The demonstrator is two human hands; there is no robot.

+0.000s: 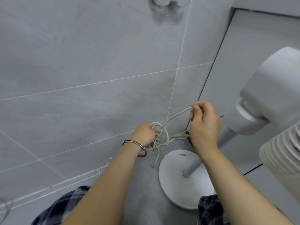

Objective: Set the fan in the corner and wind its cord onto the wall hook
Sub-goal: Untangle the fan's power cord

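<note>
Left hand (143,135): fingers curled tight round a bunch of cord (174,117) loops, low against the tiled wall (81,62). It seems to act as the keeper, holding the gathered turns so they don't spill.

Right hand (205,125): thumb and forefinger pinch a doubled strand, lifted up and to the right of the bunch. The strand runs taut between the hands, probably to draw slack out and size the next loop.

Cord below the left hand: loose, tangled, with a tail hanging to the floor (141,200) just left of the fan base (177,181). Not a tidy coil yet.

Fan (272,88): upright on its round base, pole (194,161) rising to the head at right. The base sits near where the tiled wall meets the pale panel (243,46) on the right, so the corner placement looks done.

Wall hook (165,0): a white fitting at the far top edge, well above both hands, bare of cord. Winding onto it is not yet begun; the bunch must travel up.

Metal bracelet (134,142) on left wrist, close to the loops; could snag.
</note>
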